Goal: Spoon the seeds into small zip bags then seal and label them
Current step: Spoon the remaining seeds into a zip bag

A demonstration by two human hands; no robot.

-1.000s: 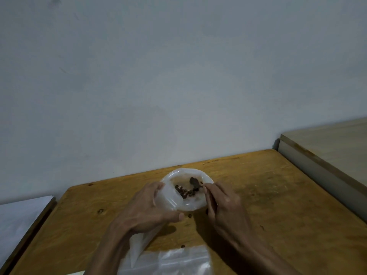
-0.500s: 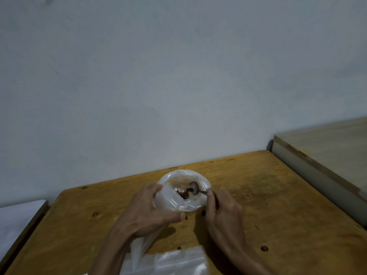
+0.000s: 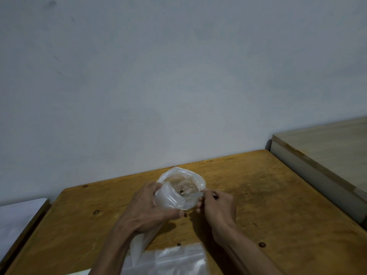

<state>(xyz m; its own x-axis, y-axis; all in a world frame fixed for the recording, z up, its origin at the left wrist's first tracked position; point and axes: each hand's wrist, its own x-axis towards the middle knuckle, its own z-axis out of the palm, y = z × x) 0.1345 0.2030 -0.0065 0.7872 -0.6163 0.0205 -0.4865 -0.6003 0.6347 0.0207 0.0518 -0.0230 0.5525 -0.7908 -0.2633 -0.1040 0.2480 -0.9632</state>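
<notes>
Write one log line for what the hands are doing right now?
left hand: holds open bag | right hand: spoon inside bag | seeds: few visible | bag: unsealed

The tabletop (image 3: 268, 195) is orange-brown wood with dark knots and worn patches. Its far edge meets a plain grey-white wall (image 3: 178, 76) bearing faint scuff marks. To the right of the tabletop, just beside its edge, stands a higher pale wood surface (image 3: 333, 143) with a light-coloured side face. To the left of the tabletop, beside its edge, lies a white flat surface (image 3: 17, 217).
</notes>
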